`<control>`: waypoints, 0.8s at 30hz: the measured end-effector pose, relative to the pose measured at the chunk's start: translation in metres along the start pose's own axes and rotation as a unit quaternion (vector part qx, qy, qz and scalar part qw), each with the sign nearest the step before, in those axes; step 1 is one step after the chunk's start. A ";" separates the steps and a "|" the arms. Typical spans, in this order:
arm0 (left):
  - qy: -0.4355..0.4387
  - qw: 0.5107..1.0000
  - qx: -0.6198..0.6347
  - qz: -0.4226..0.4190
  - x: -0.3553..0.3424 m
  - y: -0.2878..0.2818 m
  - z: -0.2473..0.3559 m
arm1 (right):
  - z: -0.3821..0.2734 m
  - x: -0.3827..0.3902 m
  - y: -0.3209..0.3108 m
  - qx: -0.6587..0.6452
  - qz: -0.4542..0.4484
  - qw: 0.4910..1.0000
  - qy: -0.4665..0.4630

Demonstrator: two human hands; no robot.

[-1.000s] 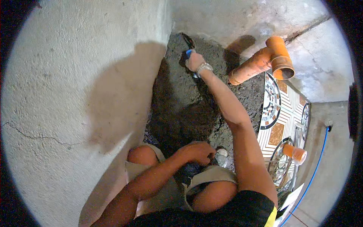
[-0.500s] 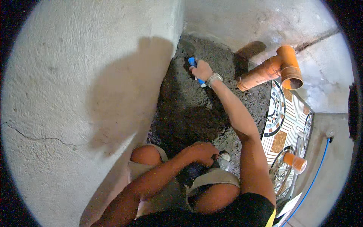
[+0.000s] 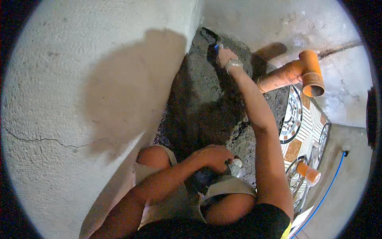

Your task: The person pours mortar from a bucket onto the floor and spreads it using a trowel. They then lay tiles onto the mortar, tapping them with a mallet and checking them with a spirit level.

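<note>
Blue is the handle (image 3: 217, 47) of the trowel (image 3: 215, 37), and the right hand (image 3: 226, 56) of the person is closed around it. This tool is at the far left corner of the rough grey floor (image 3: 209, 77), near the place where the left wall (image 3: 51, 91) meets the far wall (image 3: 254, 20). From the right hand, the dark blade lies forward and a little to the left; its long axis runs aslant, with the tip toward that corner. The blade seems to be low on the floor, but I cannot tell exactly how flat it lies.

The right hand is by far the nearer one, with its arm stretched out almost straight. A pale band (image 3: 234, 64) is around its wrist. The left hand (image 3: 219, 157) is well apart from the trowel, at the near side of the floor, in front of the knees. Its fingers look bent, just beside a small pale thing (image 3: 236, 167); whether they hold something, I cannot tell.

To the right of the right hand, an orange pipe (image 3: 280, 77) with a branched end rises from the floor at a slant. Patterned tiles (image 3: 292, 149) lie beyond the floor's right edge.
</note>
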State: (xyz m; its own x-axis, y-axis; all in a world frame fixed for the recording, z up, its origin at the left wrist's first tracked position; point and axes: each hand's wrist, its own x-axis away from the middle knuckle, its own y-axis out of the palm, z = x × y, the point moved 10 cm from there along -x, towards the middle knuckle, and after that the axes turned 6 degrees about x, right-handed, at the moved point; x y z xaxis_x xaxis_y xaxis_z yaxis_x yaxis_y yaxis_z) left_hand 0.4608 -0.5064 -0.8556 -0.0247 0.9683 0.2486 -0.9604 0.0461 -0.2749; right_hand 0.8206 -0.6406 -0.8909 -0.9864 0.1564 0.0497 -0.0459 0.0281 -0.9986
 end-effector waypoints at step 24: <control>-0.007 0.999 0.029 -0.019 0.001 -0.003 0.006 | 0.033 0.084 -0.004 -0.101 -0.055 0.992 -0.056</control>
State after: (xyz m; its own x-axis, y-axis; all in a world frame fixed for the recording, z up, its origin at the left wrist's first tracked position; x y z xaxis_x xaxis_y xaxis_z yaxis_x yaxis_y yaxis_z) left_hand 0.4615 -0.5067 -0.8488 0.0089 0.9627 0.2706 -0.9751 0.0683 -0.2109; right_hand 0.7326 -0.6607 -0.8831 -0.9891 0.0315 0.1439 -0.1323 0.2387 -0.9620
